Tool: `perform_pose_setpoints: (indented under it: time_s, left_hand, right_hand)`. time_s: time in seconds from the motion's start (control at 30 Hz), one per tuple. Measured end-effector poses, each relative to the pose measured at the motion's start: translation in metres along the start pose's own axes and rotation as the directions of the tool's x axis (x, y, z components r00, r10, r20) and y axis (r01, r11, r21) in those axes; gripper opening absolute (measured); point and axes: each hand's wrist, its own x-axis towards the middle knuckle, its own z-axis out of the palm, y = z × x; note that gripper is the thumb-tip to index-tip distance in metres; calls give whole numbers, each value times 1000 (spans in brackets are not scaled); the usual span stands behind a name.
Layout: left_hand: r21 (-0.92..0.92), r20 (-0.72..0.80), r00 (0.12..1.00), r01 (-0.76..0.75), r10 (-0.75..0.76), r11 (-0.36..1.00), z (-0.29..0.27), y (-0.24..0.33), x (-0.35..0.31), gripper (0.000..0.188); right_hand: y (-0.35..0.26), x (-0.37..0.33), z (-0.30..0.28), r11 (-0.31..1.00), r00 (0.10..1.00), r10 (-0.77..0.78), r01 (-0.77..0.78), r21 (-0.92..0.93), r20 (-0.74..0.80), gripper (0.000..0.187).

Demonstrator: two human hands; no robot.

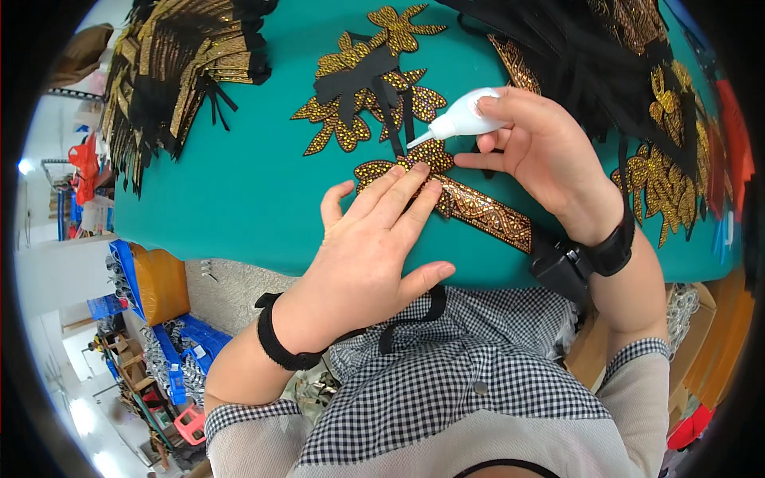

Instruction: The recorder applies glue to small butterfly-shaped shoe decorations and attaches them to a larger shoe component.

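My right hand [546, 151] grips a white squeeze bottle [464, 116], tilted so its thin nozzle points down and left. The nozzle tip is just above a gold-studded flower piece [374, 170]. Fingers stretched out, my left hand [374, 243] presses that piece flat and covers part of it. A black strap with copper-gold patterned studs [490, 213] runs from the flower toward my right wrist. Whether strap and flower are joined is hidden by my fingers. Beyond them lie more gold-studded flower pieces [343, 123] with black strips [355, 76] across them.
The table has a green cover [231, 215]. A heap of black-and-gold straps [187, 64] lies at far left. More black straps [578, 68] and gold flower pieces [665, 187] are piled at the right. Blue bins [171, 358] with metal parts stand on the floor at left.
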Motion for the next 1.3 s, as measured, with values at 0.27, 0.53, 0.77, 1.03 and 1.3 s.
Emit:
perform_pose_setpoints:
  time_s: [0.27,0.53,0.77,1.03,1.3]
  left_hand:
    - [-74,-267,946,171,-185,983,-1,-10,-31,44]
    - [-142,-332,922,159,-198,977,-10,-38,-40,35]
    - [30,-654,713,356,-251,934,-56,-123,-44,30]
    - [122,-774,570,564,-277,817,-100,-306,-24,19]
    - [185,-728,576,688,-373,701,-88,-345,-16,18]
  right_hand:
    - [-6,3,-1,999,998,-48,48,4,-36,16]
    - [-12,7,-1,995,997,-71,70,68,4,17]
    - [-7,6,1,997,995,-66,69,36,-70,17]
    - [-10,5,9,997,995,-58,62,41,-83,20]
    - [-13,5,4,994,999,-21,25,105,-33,21]
